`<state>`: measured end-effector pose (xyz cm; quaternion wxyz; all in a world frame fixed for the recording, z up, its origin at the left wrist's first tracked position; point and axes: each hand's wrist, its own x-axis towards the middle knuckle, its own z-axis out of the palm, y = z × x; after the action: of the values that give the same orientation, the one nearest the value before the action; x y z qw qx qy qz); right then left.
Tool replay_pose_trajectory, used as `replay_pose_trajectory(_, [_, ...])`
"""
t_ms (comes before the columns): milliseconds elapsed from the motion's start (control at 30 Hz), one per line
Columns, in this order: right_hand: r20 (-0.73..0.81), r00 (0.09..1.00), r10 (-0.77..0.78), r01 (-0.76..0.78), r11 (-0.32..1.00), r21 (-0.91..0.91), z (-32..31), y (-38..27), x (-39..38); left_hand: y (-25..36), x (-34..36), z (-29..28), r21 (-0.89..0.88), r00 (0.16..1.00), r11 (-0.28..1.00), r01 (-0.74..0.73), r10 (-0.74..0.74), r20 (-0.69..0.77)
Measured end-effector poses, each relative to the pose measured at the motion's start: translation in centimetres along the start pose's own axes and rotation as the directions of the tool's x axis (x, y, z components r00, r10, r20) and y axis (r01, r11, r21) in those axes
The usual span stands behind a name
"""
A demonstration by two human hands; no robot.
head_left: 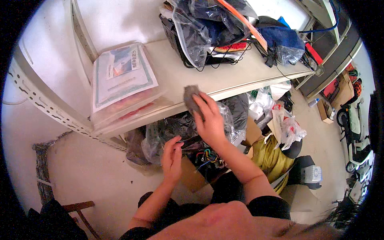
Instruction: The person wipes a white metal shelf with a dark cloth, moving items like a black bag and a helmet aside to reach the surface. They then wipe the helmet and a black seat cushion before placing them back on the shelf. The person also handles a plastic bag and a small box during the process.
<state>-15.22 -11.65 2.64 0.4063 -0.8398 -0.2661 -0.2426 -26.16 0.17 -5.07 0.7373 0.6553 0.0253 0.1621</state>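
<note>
My right hand (209, 120) is closed on a crumpled grey rag (192, 98), which it presses at the front edge of a cream metal shelf (168, 76). Lower and to the left, my left hand (172, 159) hangs in front of the shelf with its fingers stretched out, and no held thing shows in it. Left of the rag, a stack of framed or wrapped certificates (126, 78) lies on the shelf in clear plastic. Behind and to the right stands a black wire basket (176, 38) heaped with plastic-wrapped items.
Bags in clear and black plastic (160, 134) crowd the space under the shelf, beside coloured wires (207, 156) and yellow cloth (274, 158). A perforated metal post (52, 106) rises at the left. Dark blue wrapped goods (284, 42) fill the right end. A scooter (354, 138) stands far right.
</note>
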Motion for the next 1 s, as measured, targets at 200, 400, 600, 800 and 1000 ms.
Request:
replay_pose_trajectory(200, [0.139, 0.977, -0.162, 0.192, 0.951, -0.243, 5.9, 3.9, 1.6, -1.7, 0.7, 0.9, 0.082, 1.0, 0.997, 0.012, -0.014, 0.021])
replay_pose_trajectory(400, [-0.083, 0.992, -0.095, 0.059, 0.933, -0.356, -1.3, 14.5, 3.2, -2.9, 0.6, -0.4, 0.151, 1.0, 0.988, 0.008, -0.011, 0.016])
replay_pose_trajectory(600, [-0.137, 0.973, 0.184, -0.215, 0.939, -0.268, -5.1, 17.9, 6.7, -2.7, -0.4, 0.4, 0.134, 0.983, 0.989, 0.065, -0.086, 0.16])
replay_pose_trajectory(800, [0.205, 0.962, -0.181, 0.216, 0.963, -0.163, 0.9, 11.0, 5.5, -2.3, -0.1, 1.6, 0.221, 0.981, 0.975, 0.02, -0.062, 0.183])
replay_pose_trajectory(1000, [-0.099, 0.971, 0.217, -0.238, 0.866, -0.44, -7.0, 21.3, 7.9, -0.7, -0.7, 1.0, 0.148, 0.982, 0.989, -0.007, -0.021, 0.185])
